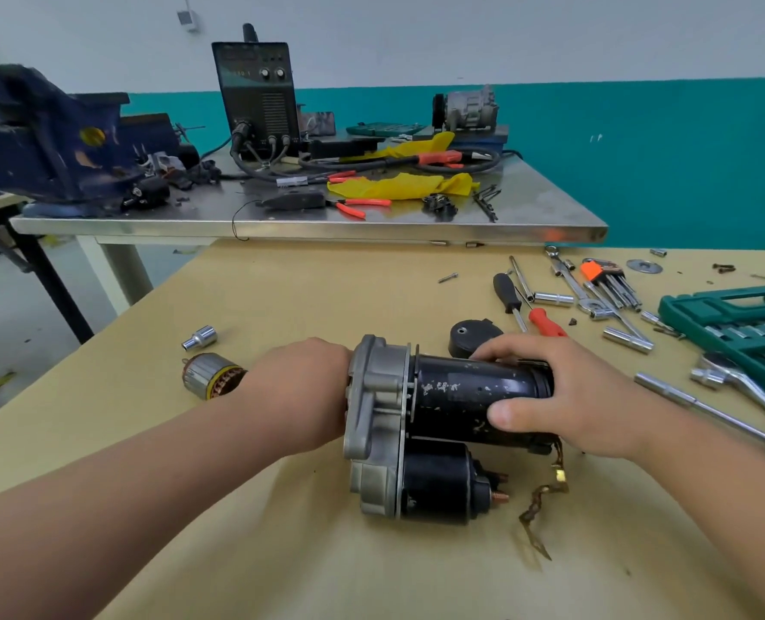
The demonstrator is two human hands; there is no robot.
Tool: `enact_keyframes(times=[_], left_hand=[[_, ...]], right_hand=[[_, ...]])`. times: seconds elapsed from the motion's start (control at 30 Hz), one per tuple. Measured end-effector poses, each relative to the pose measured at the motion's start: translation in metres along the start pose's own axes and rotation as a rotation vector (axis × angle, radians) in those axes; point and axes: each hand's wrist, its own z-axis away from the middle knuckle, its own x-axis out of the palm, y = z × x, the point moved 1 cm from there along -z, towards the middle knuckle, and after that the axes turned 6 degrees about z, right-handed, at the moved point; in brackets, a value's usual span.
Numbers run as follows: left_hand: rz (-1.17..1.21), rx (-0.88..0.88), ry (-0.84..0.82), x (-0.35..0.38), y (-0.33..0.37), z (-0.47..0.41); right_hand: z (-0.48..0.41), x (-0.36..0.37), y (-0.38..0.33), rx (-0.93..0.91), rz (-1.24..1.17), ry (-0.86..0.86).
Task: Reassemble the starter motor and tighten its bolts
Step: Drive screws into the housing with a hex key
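Right hand (564, 396) grips the starter motor (452, 389), left hand (300, 391) at its grey end.

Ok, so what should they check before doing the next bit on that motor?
1. Motor held steady: the right hand grips the black body, and the left hand is against the silver housing. Ok.
2. Armature inside: one lies out on the table, left of the motor. Not ok.
3. Black cap fitted: it sits loose behind the body. Not ok.
4. Braided wire connected: its end hangs free. Not ok.
5. Bolts in: cannot tell.
6. Ratchet handy: it lies to the right. Ok.
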Motion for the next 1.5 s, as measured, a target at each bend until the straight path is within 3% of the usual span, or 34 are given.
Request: enact_keyframes(times=[0.17,0.43,0.53,0.7,0.77,0.83,0.9,0.97,1.17,1.27,1.4,1.5], left_hand=[[0.022,0.024,-0.089,-0.003,-0.001,-0.003],[0.027,0.016,-0.084,-0.004,0.001,-0.010],[0.009,-0.001,-0.014,-0.002,0.002,-0.013],[0.098,0.045,0.274,0.007,-0.004,-0.015],[0.318,-0.071,0.372,0.016,-0.009,-0.004],[0.685,-0.182,0.467,0.023,-0.010,0.011],[1.038,-0.238,0.502,0.025,-0.010,0.019],[1.219,-0.248,0.499,0.024,-0.006,0.024],[0.946,-0.066,0.508,0.023,0.011,0.033],[0.944,-0.013,0.530,0.019,0.009,0.023],[0.941,0.061,0.519,0.021,0.001,0.018],[0.933,0.098,0.510,0.022,-0.003,0.016]], right_hand=[[0.001,-0.007,-0.006,-0.044,0.058,-0.033],[0.001,-0.006,-0.006,-0.052,0.184,-0.021],[0.002,-0.001,-0.006,-0.039,0.180,0.025],[0.009,0.008,-0.005,0.013,0.130,0.142],[0.011,0.010,-0.006,0.026,0.135,0.171],[0.011,0.012,-0.007,0.039,0.131,0.186],[0.010,0.014,-0.008,0.057,0.134,0.198],[0.010,0.015,-0.011,0.071,0.158,0.198],[0.011,0.032,-0.017,0.112,0.159,0.271],[0.010,0.038,-0.021,0.146,0.133,0.292],[0.011,0.031,-0.027,0.213,0.105,0.199],[0.008,0.013,-0.017,0.338,-0.004,0.235]])
